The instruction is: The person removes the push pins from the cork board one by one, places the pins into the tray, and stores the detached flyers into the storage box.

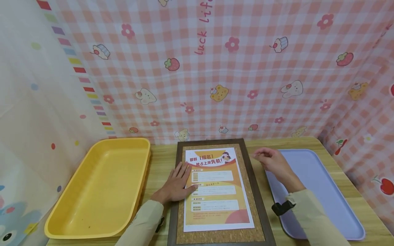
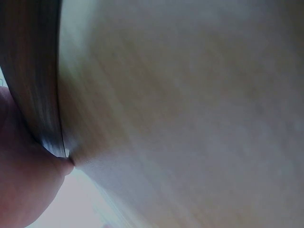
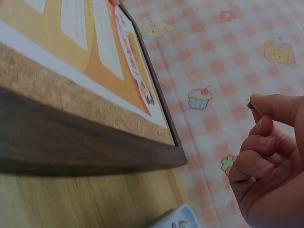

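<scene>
A printed orange and white poster (image 1: 212, 201) lies on a cork board (image 1: 227, 236) with a dark wooden frame. My left hand (image 1: 175, 184) rests with spread fingers on the poster's left edge; the left wrist view shows part of that hand beside the dark frame (image 2: 33, 61). Just right of the board's upper right side, my right hand (image 1: 274, 165) is raised over the near edge of the purple tray. Between its thumb and index finger it pinches a tiny shiny thumbtack (image 3: 248, 103), mostly covered by the fingertips. Its other fingers are curled.
A deep yellow tray (image 1: 92, 191) stands left of the board, and a shallow purple tray (image 1: 323, 198) lies to its right. Small shiny bits (image 3: 180, 224) show in the purple tray's corner. A pink checked curtain (image 1: 191, 68) hangs behind the wooden table (image 1: 160, 164).
</scene>
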`<state>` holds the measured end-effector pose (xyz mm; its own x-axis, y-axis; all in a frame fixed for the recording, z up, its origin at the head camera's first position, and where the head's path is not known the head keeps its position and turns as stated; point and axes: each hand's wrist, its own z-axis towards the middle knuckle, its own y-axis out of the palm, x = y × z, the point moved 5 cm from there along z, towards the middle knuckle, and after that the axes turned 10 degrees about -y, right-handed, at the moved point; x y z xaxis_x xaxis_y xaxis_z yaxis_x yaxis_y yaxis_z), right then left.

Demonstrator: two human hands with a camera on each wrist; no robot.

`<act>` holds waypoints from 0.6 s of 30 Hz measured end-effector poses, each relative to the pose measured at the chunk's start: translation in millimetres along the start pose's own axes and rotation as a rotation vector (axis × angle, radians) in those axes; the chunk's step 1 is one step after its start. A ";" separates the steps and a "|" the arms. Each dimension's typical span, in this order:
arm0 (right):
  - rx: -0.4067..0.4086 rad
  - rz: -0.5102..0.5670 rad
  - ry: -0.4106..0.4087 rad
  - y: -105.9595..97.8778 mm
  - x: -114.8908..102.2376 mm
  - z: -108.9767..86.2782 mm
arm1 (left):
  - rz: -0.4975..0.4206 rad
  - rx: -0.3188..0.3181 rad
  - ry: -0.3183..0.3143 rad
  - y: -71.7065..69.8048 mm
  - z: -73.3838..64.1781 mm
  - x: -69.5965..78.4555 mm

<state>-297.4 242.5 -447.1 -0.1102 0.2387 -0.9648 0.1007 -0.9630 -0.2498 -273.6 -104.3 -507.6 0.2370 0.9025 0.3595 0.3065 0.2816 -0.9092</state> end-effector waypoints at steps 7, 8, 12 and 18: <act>0.018 0.001 0.016 -13.2 6.9 0.2 | -0.018 0.004 0.011 0.9 -0.7 -0.8; 0.022 0.001 0.020 -15.6 7.8 0.1 | -0.015 0.003 0.011 0.9 -0.6 -0.9; 0.043 -0.016 0.045 -26.7 12.6 -0.2 | -0.004 0.003 0.012 0.7 0.1 -1.1; 0.092 -0.053 0.070 -43.4 22.7 1.5 | -0.015 0.003 0.014 3.8 2.0 -3.3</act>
<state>-305.8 289.5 -458.1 -0.0434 0.2948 -0.9546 0.0054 -0.9554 -0.2953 -275.1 -105.5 -512.6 0.2454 0.8938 0.3755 0.3076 0.2956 -0.9045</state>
